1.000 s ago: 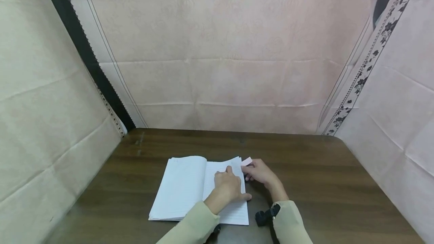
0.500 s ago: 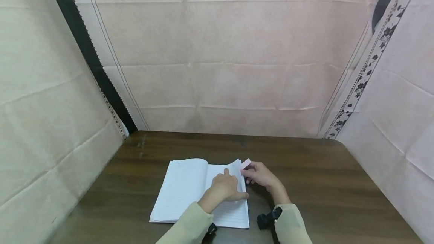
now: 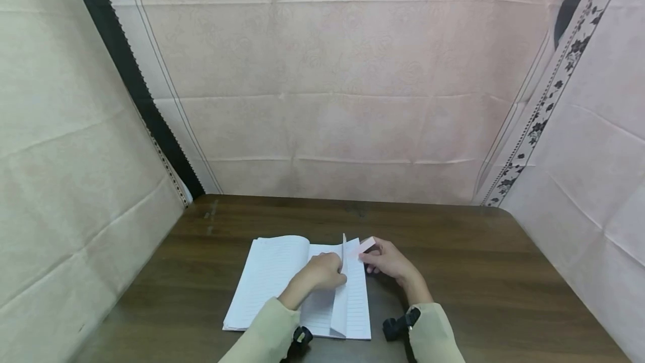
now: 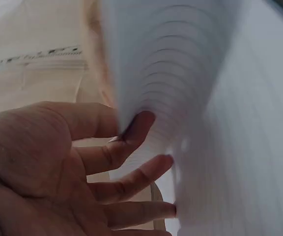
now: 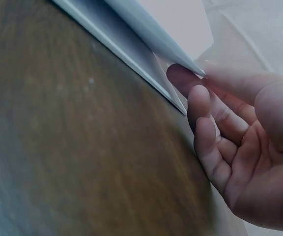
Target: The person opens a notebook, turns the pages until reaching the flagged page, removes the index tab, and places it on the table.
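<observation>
The notebook (image 3: 297, 284) lies open on the table (image 3: 478, 273), near the front edge and a bit left of the middle. One page (image 3: 341, 290) of it stands up on its edge, close to the right side of the book. The left hand (image 3: 322, 273) holds that page up. Its grip is curled around the page, and in the left wrist view the fingertips (image 4: 141, 123) press against the lined paper. The right hand (image 3: 388, 259) sits just beside the right edge of the notebook. It pinches a small pink paper slip (image 3: 367, 245) between thumb and fingers, and the slip pokes toward the top right corner of the book. In the right wrist view the fingers (image 5: 200, 98) touch the edge of the pages.

Some things could go wrong, I think. The raised page is thin, so a hard pull could bend it or tear it. If the left hand lets go, the page could flop down and cover the spot. The pink slip is small and light, so it could slide out of the pinch and fall on the table.

There is no box, cup or bowl here, so nothing is inside anything. Pale cloth (image 3: 327, 99) hangs behind and on both sides.
</observation>
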The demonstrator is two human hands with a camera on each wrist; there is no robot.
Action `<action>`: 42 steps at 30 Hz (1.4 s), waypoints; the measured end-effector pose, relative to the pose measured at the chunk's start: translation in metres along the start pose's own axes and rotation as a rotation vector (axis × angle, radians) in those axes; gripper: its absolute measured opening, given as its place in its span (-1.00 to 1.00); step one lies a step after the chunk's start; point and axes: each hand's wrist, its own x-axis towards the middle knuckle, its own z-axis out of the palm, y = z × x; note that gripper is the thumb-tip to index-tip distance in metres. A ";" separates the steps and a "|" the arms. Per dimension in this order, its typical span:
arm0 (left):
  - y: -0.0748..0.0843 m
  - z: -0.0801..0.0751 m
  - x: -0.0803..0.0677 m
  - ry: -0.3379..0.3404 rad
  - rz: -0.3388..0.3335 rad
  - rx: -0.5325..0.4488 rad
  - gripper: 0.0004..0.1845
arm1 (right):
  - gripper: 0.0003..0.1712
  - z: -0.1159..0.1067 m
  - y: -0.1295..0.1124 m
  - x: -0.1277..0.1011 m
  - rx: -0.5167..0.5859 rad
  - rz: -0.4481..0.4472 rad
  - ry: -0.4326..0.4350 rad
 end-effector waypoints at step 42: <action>-0.084 -0.055 -0.030 0.021 -0.122 -0.221 -0.71 | -0.64 -0.006 -0.001 -0.003 0.036 -0.031 -0.067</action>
